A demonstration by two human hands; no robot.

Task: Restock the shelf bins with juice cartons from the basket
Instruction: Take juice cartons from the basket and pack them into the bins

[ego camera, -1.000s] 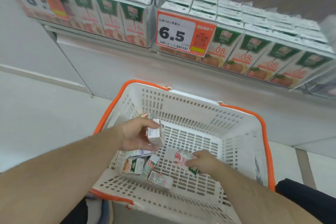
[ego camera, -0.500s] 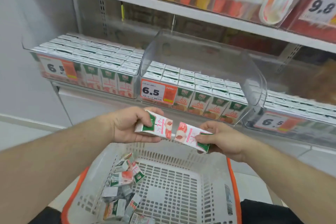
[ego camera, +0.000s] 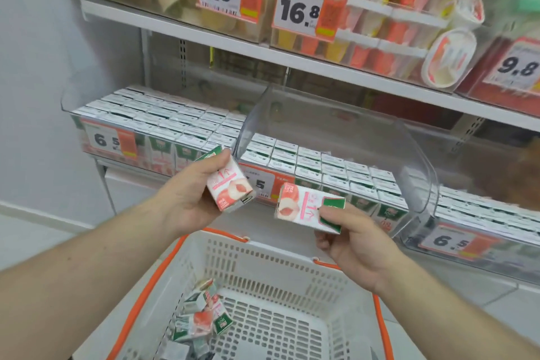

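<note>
- two pink-and-white juice cartons point(ego camera: 230, 184) point(ego camera: 306, 207) held tilted above the basket point(ego camera: 280, 260)
- loose cartons point(ego camera: 201, 321) heaped in basket's left corner
- clear shelf bins point(ego camera: 336, 137) packed with upright rows

Head-worn view, forward and down (close) over basket point(ego camera: 264, 260), toward shelves point(ego camera: 321, 67)
</note>
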